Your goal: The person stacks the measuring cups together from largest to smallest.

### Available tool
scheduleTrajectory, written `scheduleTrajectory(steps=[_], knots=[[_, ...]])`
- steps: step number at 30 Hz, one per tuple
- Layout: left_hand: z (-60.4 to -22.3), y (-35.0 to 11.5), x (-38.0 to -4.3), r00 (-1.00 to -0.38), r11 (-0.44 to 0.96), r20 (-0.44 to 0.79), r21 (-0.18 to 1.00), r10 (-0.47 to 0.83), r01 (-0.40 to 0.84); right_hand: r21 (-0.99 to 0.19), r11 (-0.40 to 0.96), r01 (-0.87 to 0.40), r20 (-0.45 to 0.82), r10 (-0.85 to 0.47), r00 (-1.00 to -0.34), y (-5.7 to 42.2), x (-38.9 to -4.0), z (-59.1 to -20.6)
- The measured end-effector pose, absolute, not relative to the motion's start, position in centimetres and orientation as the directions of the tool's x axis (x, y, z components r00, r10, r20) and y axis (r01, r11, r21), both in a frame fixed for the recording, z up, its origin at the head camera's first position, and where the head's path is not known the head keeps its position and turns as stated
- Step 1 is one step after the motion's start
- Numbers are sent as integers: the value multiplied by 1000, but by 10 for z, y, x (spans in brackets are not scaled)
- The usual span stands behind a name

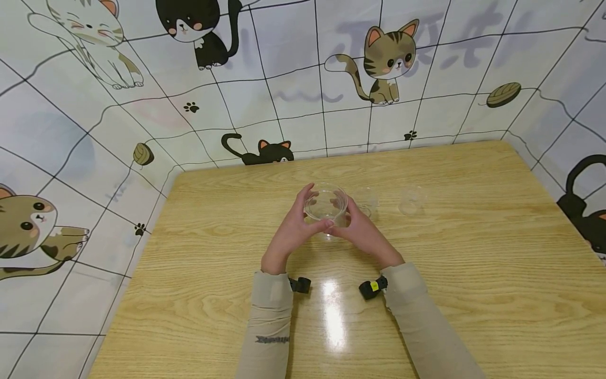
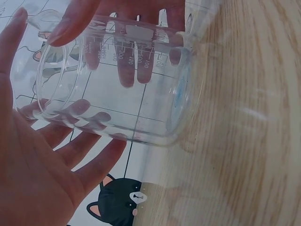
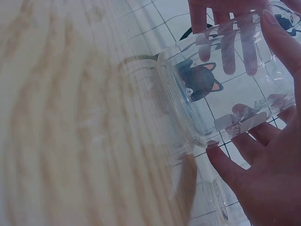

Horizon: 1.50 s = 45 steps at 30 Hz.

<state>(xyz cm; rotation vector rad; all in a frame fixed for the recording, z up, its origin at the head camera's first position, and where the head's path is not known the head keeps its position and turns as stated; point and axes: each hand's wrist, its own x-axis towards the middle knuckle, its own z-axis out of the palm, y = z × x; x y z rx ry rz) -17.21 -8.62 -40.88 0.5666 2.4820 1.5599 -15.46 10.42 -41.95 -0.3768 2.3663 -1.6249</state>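
Observation:
A large clear glass beaker (image 1: 325, 208) is held upright between both hands near the middle of the table. White graduation marks and numbers run along the beaker (image 2: 141, 101) in the left wrist view. My left hand (image 1: 297, 226) grips its left side, fingers curved round the wall and thumb at the front. From the other side my right hand (image 1: 363, 229) grips it in the same way, the thumbs meeting at the near side. In the right wrist view, the base of the beaker (image 3: 181, 101) is close over the wooden tabletop.
Just right of the held beaker stands a smaller clear glass vessel (image 1: 368, 199). Farther right is another small clear glass vessel (image 1: 412, 201). The wooden table (image 1: 227, 226) meets cat-patterned walls (image 1: 293, 116) at the back and sides.

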Motion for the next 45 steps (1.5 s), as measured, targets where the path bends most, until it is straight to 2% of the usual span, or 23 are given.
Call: scheduleTrajectory(steps=[4,12,21,45], knots=[[-392,-84,-163,-913,372,55,902,404,219,-935,345,-76,-52,-347,-936,104,-155,-420],[-396,-85,-165,-907,318,70,923,414,216,-936,341,-91,-39,-354,-934,105,-157,-423],[-401,-86,-167,-900,288,86,931,426,225,-935,340,-99,-21,-333,-943,107,-172,-457],[-406,-87,-167,-896,257,98,939,432,226,-930,355,-95,-28,-327,-945,107,-171,-457]])
